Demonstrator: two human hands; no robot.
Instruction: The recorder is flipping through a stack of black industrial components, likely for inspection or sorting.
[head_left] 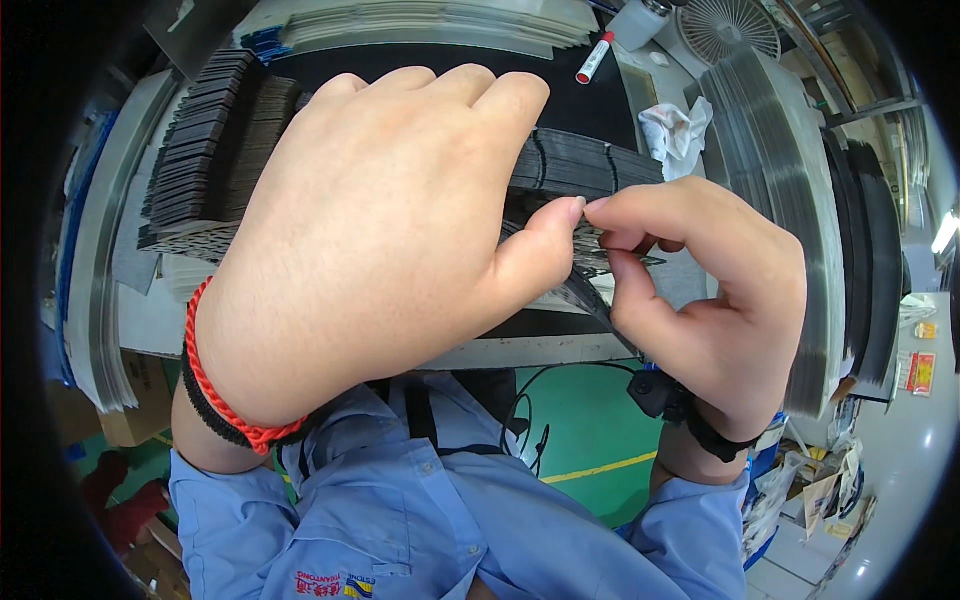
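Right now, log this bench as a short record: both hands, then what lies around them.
Left hand: back up, over the dark stack; its grip is hidden
Right hand: fingers bent, tips beside the left thumb; grip contents unclear
Left side: dark ridged pile
Far side: red-capped marker, round fan
Right side: crumpled white tissue or cloth, clear sheets

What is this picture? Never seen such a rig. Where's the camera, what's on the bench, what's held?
No machine: a person's bare hands, seen from a head-worn fisheye camera looking down, so straight edges bend. The left hand covers part of some dark layered pieces. The right hand curls close to the left thumb; exactly what either grip holds is unclear. Around them are a ridged dark stack at left, a red-capped marker, a crumpled white cloth and stacked pale sheets at right.
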